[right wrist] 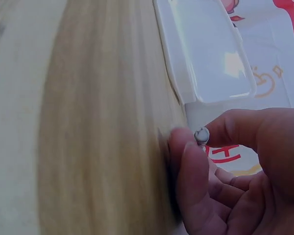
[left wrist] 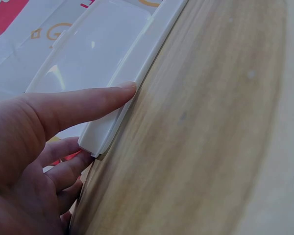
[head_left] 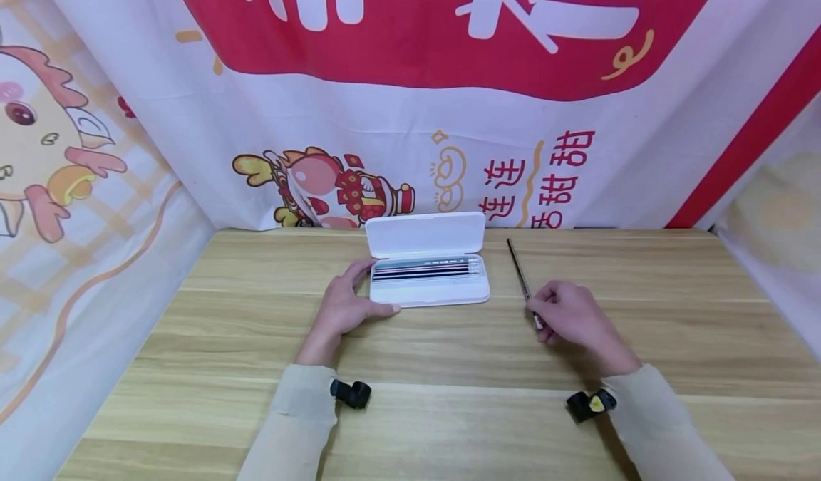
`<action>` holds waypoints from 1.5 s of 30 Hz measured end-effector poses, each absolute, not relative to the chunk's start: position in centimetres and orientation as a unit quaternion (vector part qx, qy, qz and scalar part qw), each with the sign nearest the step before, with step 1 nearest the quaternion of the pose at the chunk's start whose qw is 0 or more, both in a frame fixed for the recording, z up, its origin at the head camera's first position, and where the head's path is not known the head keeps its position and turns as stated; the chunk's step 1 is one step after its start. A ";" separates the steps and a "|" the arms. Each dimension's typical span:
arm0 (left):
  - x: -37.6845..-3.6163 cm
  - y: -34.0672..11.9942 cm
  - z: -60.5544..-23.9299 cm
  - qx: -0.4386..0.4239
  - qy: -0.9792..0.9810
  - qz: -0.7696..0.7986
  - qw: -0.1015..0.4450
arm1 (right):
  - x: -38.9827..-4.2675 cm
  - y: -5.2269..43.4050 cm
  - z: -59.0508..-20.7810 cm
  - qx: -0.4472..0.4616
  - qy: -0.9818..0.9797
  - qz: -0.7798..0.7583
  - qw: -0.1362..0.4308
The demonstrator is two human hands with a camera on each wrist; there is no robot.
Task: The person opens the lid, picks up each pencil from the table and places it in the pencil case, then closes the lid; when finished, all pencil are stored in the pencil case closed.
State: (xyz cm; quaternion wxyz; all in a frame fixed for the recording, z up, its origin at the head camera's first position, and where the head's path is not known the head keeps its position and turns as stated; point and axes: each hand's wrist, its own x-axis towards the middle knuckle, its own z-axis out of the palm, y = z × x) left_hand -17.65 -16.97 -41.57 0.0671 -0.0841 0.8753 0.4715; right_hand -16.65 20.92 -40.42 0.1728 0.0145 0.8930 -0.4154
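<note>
Head view, one open pencil case (head_left: 428,294) steadied by flat left hand (head_left: 346,304), right hand (head_left: 571,317) pinching one pencil (head_left: 518,271).

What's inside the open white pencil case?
The pencil case holds a row of pencils lying lengthwise, dark and reddish ones showing. The exact count is too small to tell, and anything beneath them is covered. One more pencil is outside, pinched by the right hand.

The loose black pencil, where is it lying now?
In the head view, the black pencil lies on the wooden table right of the open white pencil case, its near end pinched by the right hand.
</note>
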 end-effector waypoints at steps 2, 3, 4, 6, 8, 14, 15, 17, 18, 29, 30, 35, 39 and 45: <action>-17.7 -17.0 -41.6 -0.085 0.876 0.471 0.066 | -16.8 21.3 -40.6 0.013 0.878 -0.441 0.184; -17.6 -17.0 -41.6 -0.085 0.876 0.470 0.066 | -16.8 21.5 -40.6 0.014 0.871 -0.453 0.190; -17.7 -17.1 -41.6 -0.085 0.876 0.470 0.066 | -16.8 21.7 -40.7 0.012 0.864 -0.463 0.196; -17.7 -17.1 -41.6 -0.086 0.876 0.469 0.066 | -16.9 22.1 -40.8 0.008 0.851 -0.484 0.203; -17.7 -17.1 -41.6 -0.085 0.877 0.468 0.066 | -17.0 22.4 -40.8 0.005 0.840 -0.501 0.207; -17.7 -17.0 -41.6 -0.086 0.877 0.468 0.065 | -17.1 23.2 -40.7 0.002 0.806 -0.554 0.208; -17.6 -17.0 -41.6 -0.087 0.877 0.468 0.065 | -17.1 23.4 -40.6 0.004 0.801 -0.561 0.209; -17.6 -16.9 -41.6 -0.088 0.877 0.469 0.066 | -17.0 23.8 -40.4 0.008 0.795 -0.570 0.210; -17.6 -16.9 -41.6 -0.088 0.877 0.468 0.066 | -17.0 24.1 -40.3 0.005 0.795 -0.570 0.209; -17.6 -17.0 -41.6 -0.085 0.875 0.472 0.066 | -16.9 26.1 -38.1 -0.022 0.788 -0.586 0.185; -17.6 -16.9 -41.6 -0.085 0.875 0.472 0.066 | -16.9 26.2 -37.9 -0.022 0.787 -0.589 0.182; -17.7 -17.0 -41.6 -0.085 0.874 0.474 0.067 | -16.7 26.7 -37.1 -0.026 0.787 -0.592 0.171; -17.7 -17.0 -41.6 -0.086 0.874 0.474 0.068 | -16.6 26.8 -36.6 -0.023 0.793 -0.586 0.168; -17.7 -17.0 -41.6 -0.082 0.873 0.476 0.067 | -16.3 26.0 -35.9 -0.018 0.807 -0.567 0.167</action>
